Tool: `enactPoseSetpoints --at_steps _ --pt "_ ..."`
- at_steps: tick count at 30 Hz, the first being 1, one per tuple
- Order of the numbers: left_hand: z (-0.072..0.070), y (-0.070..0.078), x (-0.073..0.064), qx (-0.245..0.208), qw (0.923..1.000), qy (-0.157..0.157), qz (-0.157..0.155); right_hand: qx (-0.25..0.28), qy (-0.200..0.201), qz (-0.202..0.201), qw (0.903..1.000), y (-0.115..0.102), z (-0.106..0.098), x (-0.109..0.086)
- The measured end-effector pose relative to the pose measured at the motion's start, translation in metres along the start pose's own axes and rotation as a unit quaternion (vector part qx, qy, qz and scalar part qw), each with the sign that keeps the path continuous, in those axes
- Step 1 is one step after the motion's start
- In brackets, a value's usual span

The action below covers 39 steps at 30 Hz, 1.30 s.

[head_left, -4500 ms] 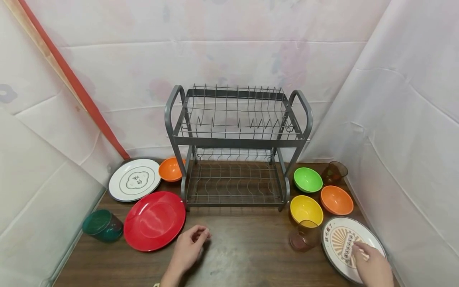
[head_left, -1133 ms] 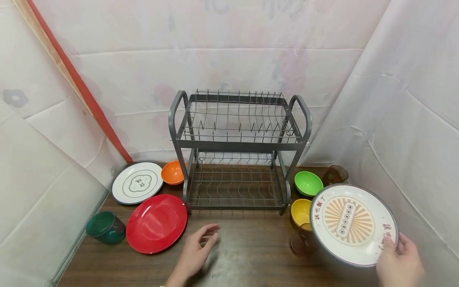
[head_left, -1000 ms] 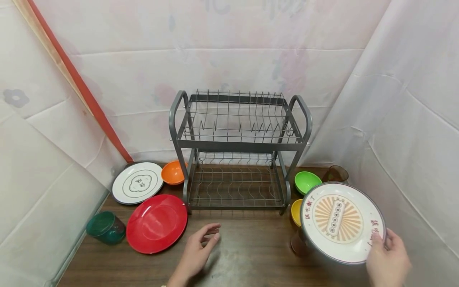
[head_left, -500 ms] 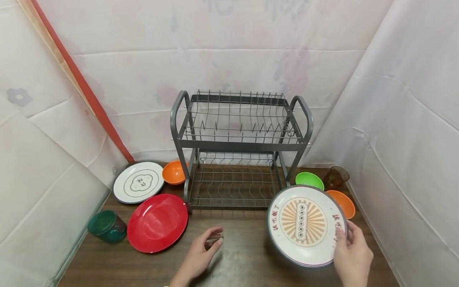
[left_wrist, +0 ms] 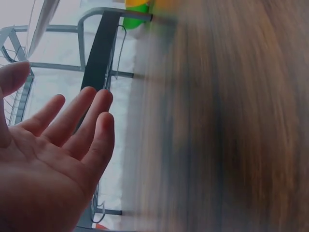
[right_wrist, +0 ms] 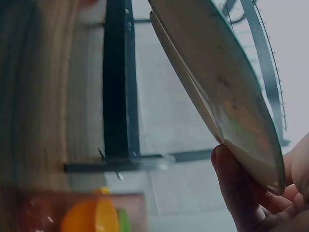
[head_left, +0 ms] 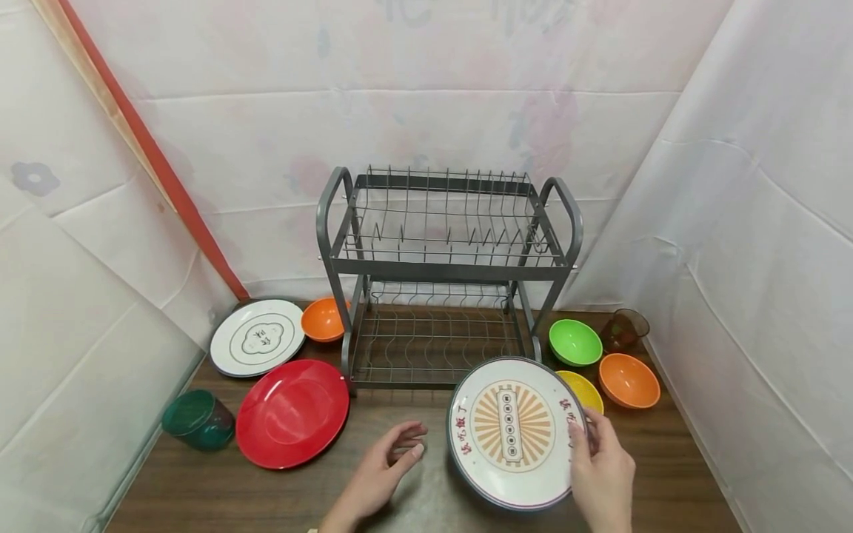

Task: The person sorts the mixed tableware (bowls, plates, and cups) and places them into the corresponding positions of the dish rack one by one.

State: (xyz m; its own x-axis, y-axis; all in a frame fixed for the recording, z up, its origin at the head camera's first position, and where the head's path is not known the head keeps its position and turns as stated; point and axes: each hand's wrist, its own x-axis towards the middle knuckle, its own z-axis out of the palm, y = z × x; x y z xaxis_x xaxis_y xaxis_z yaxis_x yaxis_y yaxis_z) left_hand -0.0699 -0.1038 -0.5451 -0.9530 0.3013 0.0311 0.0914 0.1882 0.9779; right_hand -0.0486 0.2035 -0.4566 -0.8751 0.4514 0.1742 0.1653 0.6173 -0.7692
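Note:
A white plate (head_left: 480, 474) with an orange sunburst and red lettering is held by my right hand (head_left: 603, 474), thumb over its right rim. In the right wrist view, the plate's underside (right_wrist: 207, 63) shows, raised off the table, the fingers beneath it. My left hand (head_left: 383, 470) hovers left of the plate, palm turned toward it, fingers loosely bent with nothing in them. The left wrist view shows that hand (left_wrist: 53, 150) with fingers spread a little. Behind the plate stands a grey two-tier dish rack (head_left: 446, 270).
Left of the rack are a red plate (head_left: 293, 414), a white plate (head_left: 229, 348), an orange bowl (head_left: 323, 320) and a teal cup (head_left: 200, 420). On the right sit a green bowl (head_left: 575, 343), a yellow bowl (head_left: 586, 392), an orange bowl (head_left: 629, 381) and a brown glass (head_left: 624, 330).
My right hand has picked up the sunburst plate from the right side and carried it left to the front of the rack. My left hand has shifted slightly right, its fingers opening.

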Motion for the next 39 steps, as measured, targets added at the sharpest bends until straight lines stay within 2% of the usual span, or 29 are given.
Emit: enactPoseSetpoints --at_steps 4,10,16,22,29,34,39 --pt "0.003 0.002 0.0 -0.019 0.9998 -0.008 -0.008 0.012 -0.032 -0.011 0.9994 -0.002 0.012 -0.006" --pt "0.005 0.004 -0.001 -0.013 0.9993 -0.003 -0.036 0.028 -0.083 -0.013 0.9961 -0.003 0.027 -0.012" --pt "0.007 0.005 -0.002 -0.029 0.9986 -0.001 -0.044 0.053 -0.095 -0.033 0.9935 0.0 0.044 -0.012" --pt "0.003 0.007 -0.004 -0.048 0.9966 0.015 -0.065 0.086 -0.109 -0.026 0.99 0.004 0.06 -0.016" --pt "-0.009 0.009 -0.008 -0.042 0.9978 0.005 -0.052 0.139 -0.12 -0.011 0.9829 0.009 0.077 -0.021" --pt "-0.016 0.014 -0.01 -0.027 0.9978 0.019 -0.057 0.162 -0.143 0.009 0.9764 0.007 0.082 -0.022" --pt "-0.022 0.021 -0.004 -0.018 0.9993 0.034 -0.001 0.191 -0.177 0.055 0.9641 0.006 0.085 -0.021"
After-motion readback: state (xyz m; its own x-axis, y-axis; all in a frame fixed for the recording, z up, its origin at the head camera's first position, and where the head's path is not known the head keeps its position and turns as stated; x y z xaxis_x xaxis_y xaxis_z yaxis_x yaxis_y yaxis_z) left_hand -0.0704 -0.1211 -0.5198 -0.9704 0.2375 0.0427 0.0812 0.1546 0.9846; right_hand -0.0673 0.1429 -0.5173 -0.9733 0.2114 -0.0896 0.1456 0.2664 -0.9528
